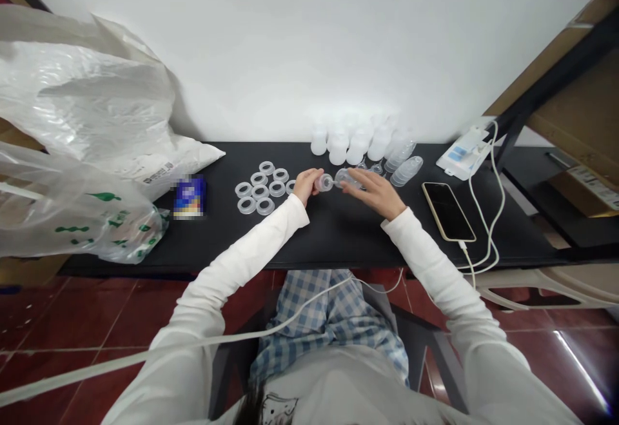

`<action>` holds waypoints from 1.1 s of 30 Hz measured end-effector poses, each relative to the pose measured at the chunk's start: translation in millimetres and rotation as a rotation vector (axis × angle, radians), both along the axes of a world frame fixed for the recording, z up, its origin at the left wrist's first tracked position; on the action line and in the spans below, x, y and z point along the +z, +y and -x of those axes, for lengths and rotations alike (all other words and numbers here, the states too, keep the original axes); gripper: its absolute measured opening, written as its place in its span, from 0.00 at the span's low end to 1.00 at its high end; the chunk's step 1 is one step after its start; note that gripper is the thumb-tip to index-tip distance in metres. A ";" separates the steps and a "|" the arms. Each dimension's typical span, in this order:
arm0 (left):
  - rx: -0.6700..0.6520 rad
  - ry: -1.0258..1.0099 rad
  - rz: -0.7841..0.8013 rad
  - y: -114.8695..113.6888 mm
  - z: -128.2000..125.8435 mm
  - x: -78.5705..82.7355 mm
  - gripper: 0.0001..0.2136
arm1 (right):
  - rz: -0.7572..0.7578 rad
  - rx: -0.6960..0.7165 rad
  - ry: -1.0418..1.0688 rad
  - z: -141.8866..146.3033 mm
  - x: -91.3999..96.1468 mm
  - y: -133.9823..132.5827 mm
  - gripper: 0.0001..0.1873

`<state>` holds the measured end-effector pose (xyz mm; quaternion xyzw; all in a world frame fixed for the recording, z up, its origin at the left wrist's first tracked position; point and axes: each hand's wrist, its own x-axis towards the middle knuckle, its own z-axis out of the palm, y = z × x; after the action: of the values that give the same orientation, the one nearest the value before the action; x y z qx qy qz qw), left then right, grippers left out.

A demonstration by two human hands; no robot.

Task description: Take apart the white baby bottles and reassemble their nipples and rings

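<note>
Blk table (333,238): 1 ring (325,182) in L fingers (308,180), 1 phone (449,212)

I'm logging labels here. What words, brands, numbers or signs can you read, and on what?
Nothing can be read with certainty.
Clear bag: green print, too blurred.
White sack: dark print, too small.
Blue packet: pixelated, unreadable.
White-and-blue item: any print too small.
Carton at far right: print too small.
Clear ring held by the left hand: no legible mark.

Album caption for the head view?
Left fingers hold a ring, right fingers a clear piece, with more rings on the black table.
</note>
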<state>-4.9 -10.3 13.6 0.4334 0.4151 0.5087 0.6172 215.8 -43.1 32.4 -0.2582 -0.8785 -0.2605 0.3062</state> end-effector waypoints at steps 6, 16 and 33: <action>0.023 -0.011 -0.164 -2.1 4.9 -1.0 0.21 | 0.120 -0.408 0.553 -72.0 31.6 -4.4 0.24; -0.021 -0.067 -0.097 -2.2 0.0 -9.8 0.20 | 0.444 -0.839 0.348 -84.8 -0.5 16.3 0.21; -0.015 0.107 -0.320 -12.6 -5.4 -18.2 0.14 | 0.222 -0.603 0.347 -30.0 -24.5 5.3 0.27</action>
<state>0.5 -22.9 -4.7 0.5557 0.3577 0.5399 0.5213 245.8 -37.7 8.0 -0.5777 -0.7207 -0.1946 0.3302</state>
